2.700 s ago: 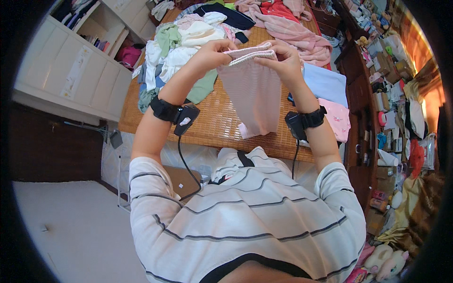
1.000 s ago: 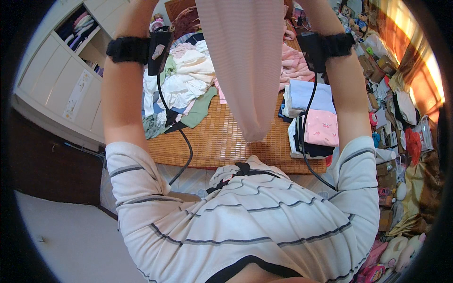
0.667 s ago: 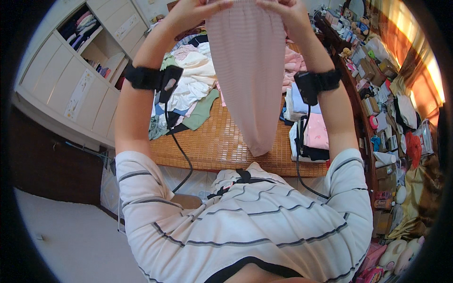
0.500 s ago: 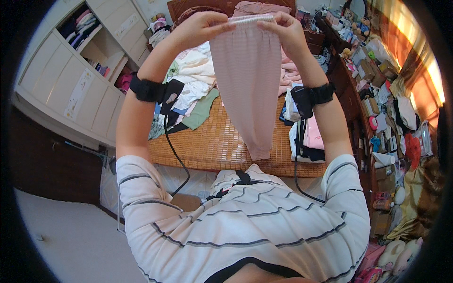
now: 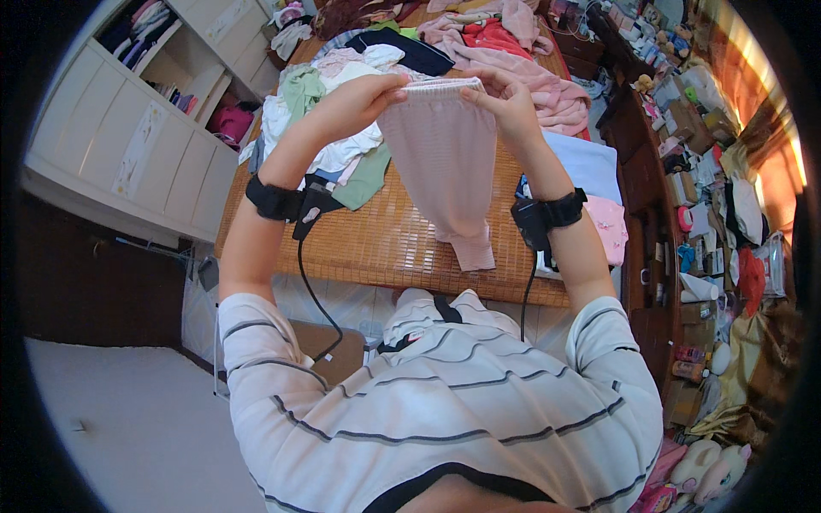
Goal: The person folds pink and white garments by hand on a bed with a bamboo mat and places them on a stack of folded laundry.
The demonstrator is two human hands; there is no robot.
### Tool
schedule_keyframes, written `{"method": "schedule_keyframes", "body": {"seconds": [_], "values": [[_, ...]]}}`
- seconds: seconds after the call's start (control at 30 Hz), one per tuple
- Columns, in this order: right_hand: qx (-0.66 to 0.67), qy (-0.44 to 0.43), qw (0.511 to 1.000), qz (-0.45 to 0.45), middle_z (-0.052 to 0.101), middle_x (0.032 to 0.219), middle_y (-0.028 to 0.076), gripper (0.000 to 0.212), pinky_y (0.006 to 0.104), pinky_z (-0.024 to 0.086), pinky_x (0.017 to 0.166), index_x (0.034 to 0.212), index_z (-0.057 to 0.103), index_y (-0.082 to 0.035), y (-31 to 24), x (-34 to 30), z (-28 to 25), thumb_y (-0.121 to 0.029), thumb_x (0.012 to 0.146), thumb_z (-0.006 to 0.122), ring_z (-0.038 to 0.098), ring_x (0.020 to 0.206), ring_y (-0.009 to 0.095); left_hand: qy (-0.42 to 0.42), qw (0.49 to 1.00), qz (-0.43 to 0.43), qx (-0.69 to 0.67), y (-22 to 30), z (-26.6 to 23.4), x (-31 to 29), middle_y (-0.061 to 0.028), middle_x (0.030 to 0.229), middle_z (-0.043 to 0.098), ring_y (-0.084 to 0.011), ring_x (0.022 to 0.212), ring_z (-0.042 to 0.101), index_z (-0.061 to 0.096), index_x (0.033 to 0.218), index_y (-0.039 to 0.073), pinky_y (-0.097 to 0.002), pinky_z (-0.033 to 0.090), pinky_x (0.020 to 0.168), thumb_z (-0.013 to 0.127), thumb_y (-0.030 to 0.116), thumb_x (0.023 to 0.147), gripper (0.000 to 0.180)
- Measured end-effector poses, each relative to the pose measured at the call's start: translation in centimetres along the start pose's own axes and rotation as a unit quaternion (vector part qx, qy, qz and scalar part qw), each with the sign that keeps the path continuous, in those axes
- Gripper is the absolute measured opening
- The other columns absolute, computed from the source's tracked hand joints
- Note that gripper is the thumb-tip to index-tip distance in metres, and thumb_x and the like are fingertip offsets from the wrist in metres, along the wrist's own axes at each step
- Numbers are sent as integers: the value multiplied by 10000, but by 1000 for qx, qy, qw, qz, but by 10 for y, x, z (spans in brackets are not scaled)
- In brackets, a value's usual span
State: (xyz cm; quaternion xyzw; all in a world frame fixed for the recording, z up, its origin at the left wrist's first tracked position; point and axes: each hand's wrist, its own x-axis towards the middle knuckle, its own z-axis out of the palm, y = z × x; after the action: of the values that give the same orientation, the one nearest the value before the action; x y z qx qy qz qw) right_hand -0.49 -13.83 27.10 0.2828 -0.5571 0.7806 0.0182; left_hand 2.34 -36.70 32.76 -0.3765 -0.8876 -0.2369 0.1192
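Pale pink trousers (image 5: 440, 162) hang between my hands, held up by the gathered elastic waistband. My left hand (image 5: 369, 104) pinches the left end of that waistband, and my right hand (image 5: 506, 103) pinches the right end. The legs fall together, one over the other, with the cuffs just above the woven bed mat (image 5: 376, 244). Behind my left forearm lies a loose heap of white clothes (image 5: 346, 147) with a green garment (image 5: 365, 178) at its edge. Beside my right forearm is a folded pink garment (image 5: 605, 229) and a light blue folded one (image 5: 586, 167).
A crumpled pink blanket (image 5: 547, 96) and dark garment (image 5: 406, 51) lie farther back on the bed. An open-shelved white wardrobe (image 5: 111, 128) stands on the left. Cluttered boxes and bottles line the right side. Black cables (image 5: 301, 282) run down from both wrist straps.
Both hands have come down a little with the trousers, still gripping the waistband. The trouser legs have shifted, and the head view now takes in more of the bed's far part.
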Motion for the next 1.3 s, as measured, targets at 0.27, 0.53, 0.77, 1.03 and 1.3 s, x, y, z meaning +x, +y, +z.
{"method": "schedule_keyframes", "body": {"seconds": [0.27, 0.53, 0.77, 1.03, 1.3], "values": [[35, 51, 998, 7, 588, 861, 45, 239, 209, 440, 693, 931, 569, 3, 30, -13, 5, -33, 711, 657, 545, 763, 88, 0, 998, 3, 58, -14, 19, -15, -122, 889, 583, -224, 854, 544, 554, 980, 5, -326, 418, 732, 508, 148, 832, 211], [-34, 3, 999, -17, 574, 886, 47, 270, 224, 440, 741, 927, 552, 7, 46, -21, 36, -62, 698, 676, 541, 811, 97, 67, 994, -13, -81, 7, 67, -9, -200, 899, 556, -330, 838, 540, 497, 1050, -6, -374, 436, 724, 554, 196, 692, 415], [-27, 27, 998, -47, 530, 902, 62, 340, 231, 435, 738, 976, 440, -27, 24, -23, 38, -109, 734, 664, 520, 844, 115, 125, 985, 41, 114, 12, 55, -1, -89, 745, 571, -257, 660, 570, 529, 948, 65, -341, 450, 538, 567, 263, 734, 294], [-109, 39, 988, -102, 535, 937, 61, 429, 241, 426, 731, 1028, 446, -15, 40, -46, 19, -158, 708, 694, 525, 857, 126, 167, 939, 197, 227, 18, 20, 35, -54, 697, 555, -224, 597, 567, 537, 821, 105, -318, 442, 482, 588, 362, 743, 274], [-271, -69, 955, 96, 607, 880, 68, 401, 266, 451, 701, 1007, 550, -15, 111, -92, -26, -162, 674, 716, 553, 783, 125, 244, 909, 109, 319, 59, -86, 67, -180, 656, 521, -332, 592, 527, 508, 841, 39, -377, 426, 519, 596, 207, 764, 205]]}}
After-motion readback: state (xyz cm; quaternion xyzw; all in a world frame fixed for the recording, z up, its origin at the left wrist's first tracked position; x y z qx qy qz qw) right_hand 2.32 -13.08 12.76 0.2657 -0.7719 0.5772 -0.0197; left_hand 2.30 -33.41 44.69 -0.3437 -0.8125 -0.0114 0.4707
